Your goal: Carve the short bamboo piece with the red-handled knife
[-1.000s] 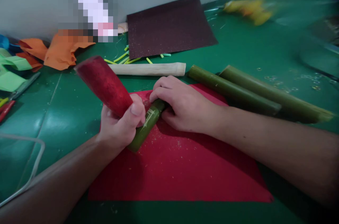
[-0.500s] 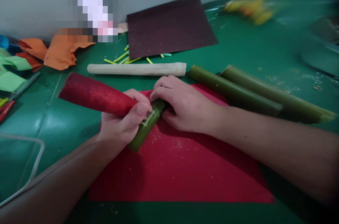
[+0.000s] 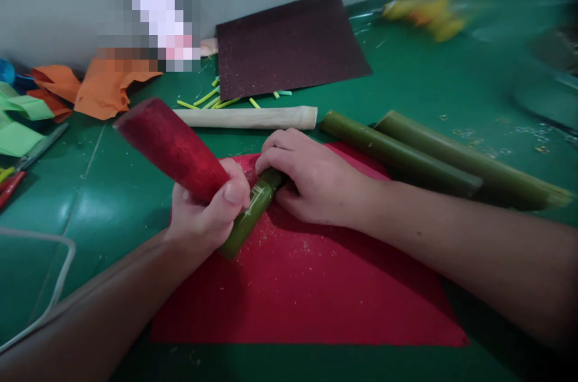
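My left hand (image 3: 210, 207) is wrapped round a thick red wooden handle (image 3: 174, 150), which slants up and to the left. The tool's working end is hidden behind my fingers. Below it lies a short green bamboo piece (image 3: 246, 222) with pale lines scratched into its skin. My right hand (image 3: 311, 180) grips the far end of this bamboo, fingers curled over it. Under both hands is a red sheet (image 3: 311, 291) sprinkled with fine pale shavings.
Beyond my hands lie a peeled pale bamboo stick (image 3: 257, 118), two green bamboo lengths (image 3: 406, 156) and a dark sheet (image 3: 289, 47) over yellow-green strips. Crumpled orange paper (image 3: 102, 90), light green paper (image 3: 18, 123) and red-handled scissors (image 3: 11, 186) are at the left.
The red handle has tilted more upright, its top end swinging up and slightly right as my left hand turned. My right hand and the bamboo have stayed in place.
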`<state>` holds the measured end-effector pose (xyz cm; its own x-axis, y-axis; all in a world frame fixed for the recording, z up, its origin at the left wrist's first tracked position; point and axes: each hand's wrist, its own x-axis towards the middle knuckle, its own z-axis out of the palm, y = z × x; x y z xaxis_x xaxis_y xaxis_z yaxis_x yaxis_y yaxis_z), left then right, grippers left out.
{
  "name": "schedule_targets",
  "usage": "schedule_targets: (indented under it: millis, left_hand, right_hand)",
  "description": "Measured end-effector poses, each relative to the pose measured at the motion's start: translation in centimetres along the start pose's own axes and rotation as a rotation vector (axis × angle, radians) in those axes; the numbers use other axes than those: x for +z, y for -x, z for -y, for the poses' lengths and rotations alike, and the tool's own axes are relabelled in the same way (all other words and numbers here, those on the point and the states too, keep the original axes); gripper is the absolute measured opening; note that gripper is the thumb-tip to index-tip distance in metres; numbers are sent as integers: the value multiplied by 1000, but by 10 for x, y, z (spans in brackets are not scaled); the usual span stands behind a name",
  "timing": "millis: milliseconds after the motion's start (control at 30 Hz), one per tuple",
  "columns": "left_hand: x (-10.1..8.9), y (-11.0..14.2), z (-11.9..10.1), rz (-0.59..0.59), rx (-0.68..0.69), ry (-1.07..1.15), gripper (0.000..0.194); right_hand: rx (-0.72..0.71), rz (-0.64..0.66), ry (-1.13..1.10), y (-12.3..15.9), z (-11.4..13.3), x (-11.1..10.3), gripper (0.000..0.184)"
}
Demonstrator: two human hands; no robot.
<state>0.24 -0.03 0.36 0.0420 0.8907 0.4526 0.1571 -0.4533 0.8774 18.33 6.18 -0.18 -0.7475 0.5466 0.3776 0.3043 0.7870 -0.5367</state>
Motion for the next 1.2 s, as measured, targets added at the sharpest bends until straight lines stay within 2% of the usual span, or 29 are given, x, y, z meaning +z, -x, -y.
schedule_targets:
  millis: [167, 333, 467, 600, 800, 933, 1200]
  left_hand:
    - [2, 0, 0, -15, -14, 28, 39]
    - [3, -1, 1, -5, -55, 65, 40]
    - [2, -2, 1, 4, -12, 44, 50]
    - [3, -3, -1, -14, -25, 50, 42]
    - [2, -3, 0, 11, -2, 41, 48]
    - [2, -3, 0, -27, 39, 13, 43]
    - [1, -2, 4, -10, 24, 43, 38]
  right_hand:
    - [2, 2, 0, -1, 0, 1, 28]
    - [0, 4, 5, 0, 1, 1, 29]
    - [-3, 2, -1, 0, 0, 0, 28]
    - [-7, -7, -1, 0, 0, 1, 26]
    - [1, 7, -7, 0, 1, 0, 28]
    - [8, -4, -24, 0, 1, 0, 26]
    - [3, -4, 0, 0, 0, 0, 26]
